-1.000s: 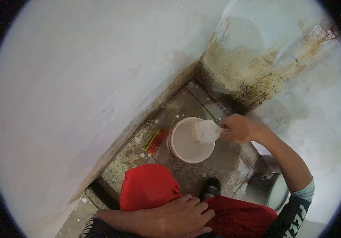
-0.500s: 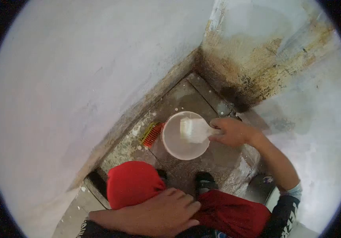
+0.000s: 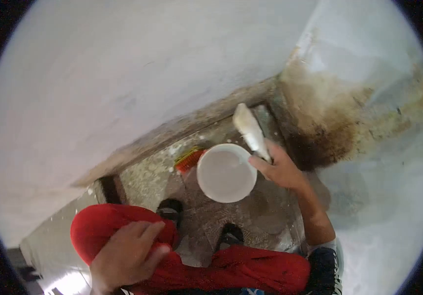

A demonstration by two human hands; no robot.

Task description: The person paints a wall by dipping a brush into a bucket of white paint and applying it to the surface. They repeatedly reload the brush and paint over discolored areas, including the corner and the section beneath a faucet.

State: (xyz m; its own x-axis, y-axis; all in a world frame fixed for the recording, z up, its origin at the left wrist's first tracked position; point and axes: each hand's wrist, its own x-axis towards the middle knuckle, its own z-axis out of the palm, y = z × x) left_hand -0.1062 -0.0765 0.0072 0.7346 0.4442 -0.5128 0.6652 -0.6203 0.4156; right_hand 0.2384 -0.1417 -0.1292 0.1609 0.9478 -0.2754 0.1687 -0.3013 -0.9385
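Observation:
A wide paintbrush (image 3: 250,129) with whitish bristles is held by its handle in my right hand (image 3: 282,166), its bristles pointing up and away from me. Just below and left of the brush, a round white bucket (image 3: 227,173) stands on the floor with pale liquid inside. My left hand (image 3: 131,250) rests over my red-trousered knee, fingers apart and slightly blurred, with nothing in it. Against the bucket's left side lies a brush with orange bristles and a yellow-green body (image 3: 190,160).
A pale wall (image 3: 123,88) rises on the left and ahead. The right wall has a brown, stained patch (image 3: 334,130) near the corner. My feet in dark footwear (image 3: 171,209) are on the wet, paint-spotted floor (image 3: 265,206). Something bright shows at the lower left.
The paintbrush has moved from over the bucket to above its far right rim, lifted by my right hand. My left hand has shifted left. The view has turned and my knees appear further left.

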